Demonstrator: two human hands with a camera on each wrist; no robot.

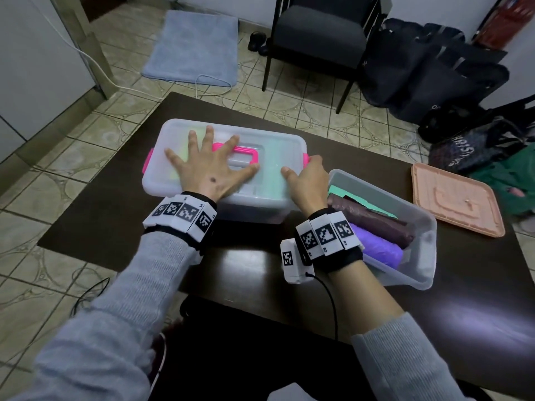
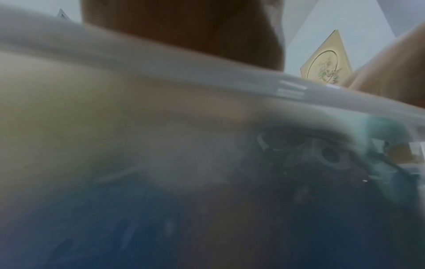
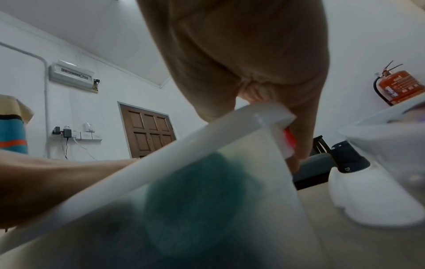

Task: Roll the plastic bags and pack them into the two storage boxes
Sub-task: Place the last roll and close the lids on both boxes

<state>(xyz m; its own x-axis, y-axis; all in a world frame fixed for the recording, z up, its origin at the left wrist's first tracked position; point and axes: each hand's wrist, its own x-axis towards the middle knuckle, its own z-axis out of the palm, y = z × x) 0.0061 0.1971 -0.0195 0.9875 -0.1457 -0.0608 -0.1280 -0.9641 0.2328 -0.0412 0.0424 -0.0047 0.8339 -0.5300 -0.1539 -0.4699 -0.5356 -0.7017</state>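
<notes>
While our left hand [image 1: 207,172] presses flat on the lidded box [image 1: 228,169] to steady it, our right hand [image 1: 307,180] grips its pink latch [image 1: 306,158]; rolled bags [image 1: 373,224] fill the open box [image 1: 417,256] beside.

We see a frosted clear box [image 1: 269,195] with a hot-pink handle [image 1: 246,151] and pink clips [image 1: 305,158], green showing through its lid. The open tub [image 1: 422,256] beside it holds a mint bag [image 1: 359,199], a maroon roll [image 1: 373,221] and a violet roll [image 1: 379,250]. We've a salmon-pink lid [image 1: 457,201] on the dark brown table [image 1: 254,273], grey sleeves [image 1: 162,273], and black-and-white checkered wristbands [image 1: 182,214].
</notes>
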